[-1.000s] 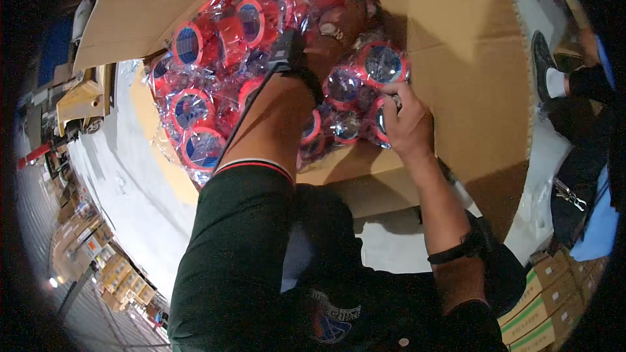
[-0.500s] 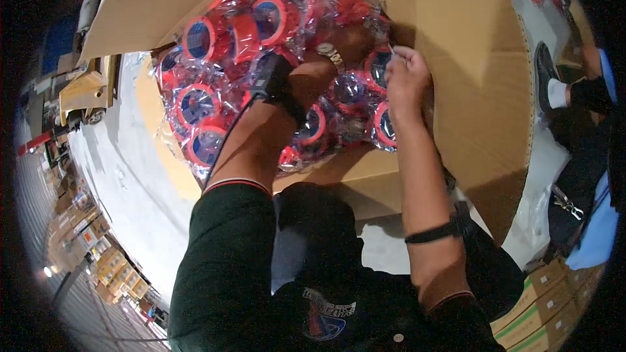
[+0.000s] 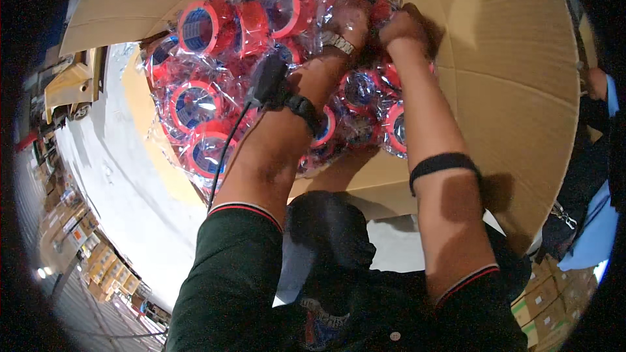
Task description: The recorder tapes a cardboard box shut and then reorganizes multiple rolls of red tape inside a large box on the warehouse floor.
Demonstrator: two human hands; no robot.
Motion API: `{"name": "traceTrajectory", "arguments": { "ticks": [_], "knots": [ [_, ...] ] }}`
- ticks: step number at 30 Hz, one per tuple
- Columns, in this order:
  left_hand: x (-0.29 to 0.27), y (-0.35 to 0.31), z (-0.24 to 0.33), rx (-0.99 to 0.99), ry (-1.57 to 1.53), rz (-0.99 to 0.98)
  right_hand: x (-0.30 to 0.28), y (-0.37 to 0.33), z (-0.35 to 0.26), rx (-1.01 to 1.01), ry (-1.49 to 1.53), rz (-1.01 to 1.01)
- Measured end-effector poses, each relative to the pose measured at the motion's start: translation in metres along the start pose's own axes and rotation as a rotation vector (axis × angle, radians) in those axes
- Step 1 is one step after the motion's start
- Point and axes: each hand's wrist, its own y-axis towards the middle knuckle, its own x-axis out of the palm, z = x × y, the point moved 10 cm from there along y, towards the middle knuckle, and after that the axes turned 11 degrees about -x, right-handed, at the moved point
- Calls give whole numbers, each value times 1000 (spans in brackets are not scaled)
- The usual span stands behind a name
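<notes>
Red tape rolls (image 3: 199,29) in clear crinkled wrap fill a large cardboard box (image 3: 508,58) in front of me. Among the rolls at the far middle is my left hand (image 3: 352,21), a pale watch on its wrist. Its fingers are in shadow against the red rolls and wrap, so their grip does not show. Close on its right, my right hand (image 3: 402,28) is closed near the box's right inner side. Whatever its curled fingers hold is hidden. More wrapped rolls (image 3: 396,127) lie below my right wrist.
The box's flaps stand spread at the left and right. A person in dark and blue clothing (image 3: 590,202) is at the right edge. Brown cartons (image 3: 544,306) are stacked at the lower right, others (image 3: 114,274) far left. A yellowish wheeled thing (image 3: 68,91) stands on the pale floor.
Both my hands have moved farther away, toward the box's far side. My right hand, pinching a thin pale bit before, is now curled closed. The view has also shifted, showing the rolls larger.
</notes>
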Motion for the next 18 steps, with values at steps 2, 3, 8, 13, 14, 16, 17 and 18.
{"name": "traceTrajectory", "arguments": {
  "ticks": [2,3,8,13,14,16,17,18],
  "knots": [
    [4,-16,-10,23,-34,-74,18,18,1,0,21,-96],
    [12,-17,-11,21,-76,-106,31,27,7,-1,34,-184],
    [27,8,-31,-130,-508,-86,48,48,10,-168,-34,-52],
    [66,58,-98,-420,-1198,-17,42,30,-48,-333,-79,-199],
    [78,58,-134,-514,-1385,-34,41,25,-70,-316,-24,-137],
    [46,56,-37,-398,-997,62,33,25,14,-153,-98,-81],
    [42,52,-38,-289,-977,41,30,25,8,-117,-54,-42],
    [41,50,-37,-182,-957,17,28,25,5,-78,-12,-5]
  ]
}}
